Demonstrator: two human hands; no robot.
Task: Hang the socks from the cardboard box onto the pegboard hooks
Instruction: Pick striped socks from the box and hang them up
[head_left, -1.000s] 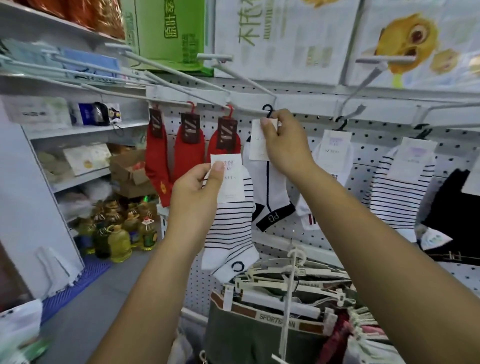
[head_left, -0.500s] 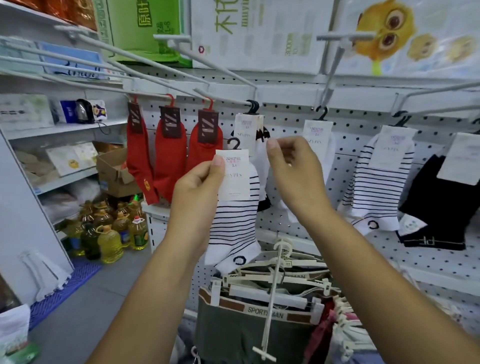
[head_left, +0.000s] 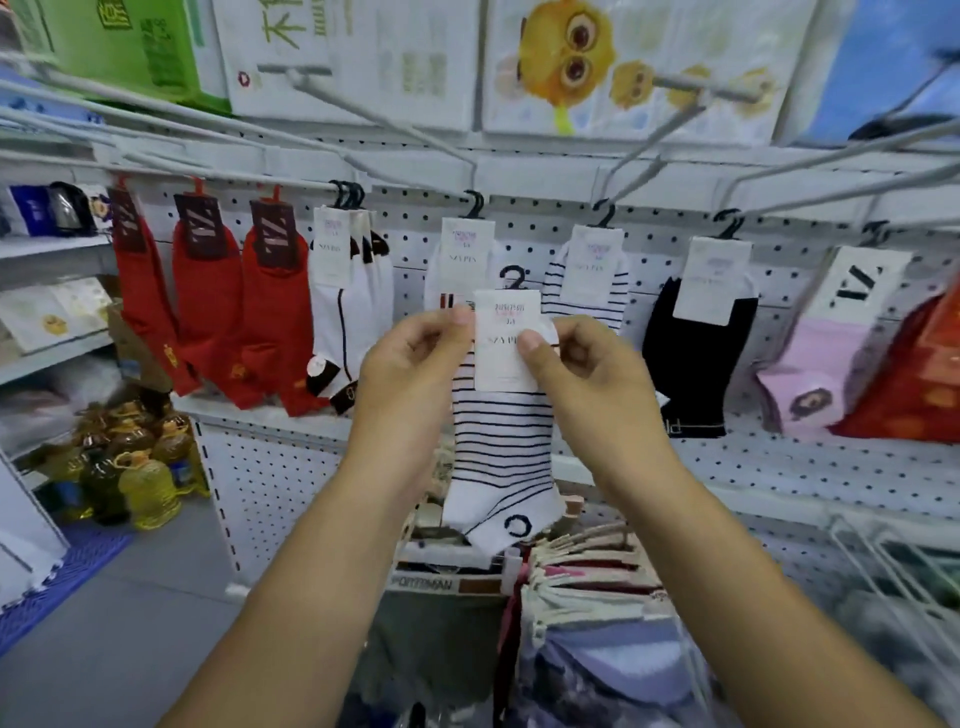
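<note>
Down-left of the hanging striped pair (head_left: 584, 280), left hand (head_left: 410, 374) and right hand (head_left: 587, 374) both had their grip pinched on the card (head_left: 501, 364) of the striped sock (head_left: 498, 447). Sock hung long-ways down, black hanger hook (head_left: 514, 278) pointing up; right hand looked nearer that pair tbh.

I hold both bare forearms (head_left: 322, 545) raised and converging at centre, left hand (head_left: 415, 364) thumb and forefinger pinching the sock card (head_left: 506, 364) at its left edge, right hand (head_left: 587, 369) thumb pressed on its right side, remaining fingers curled
</note>
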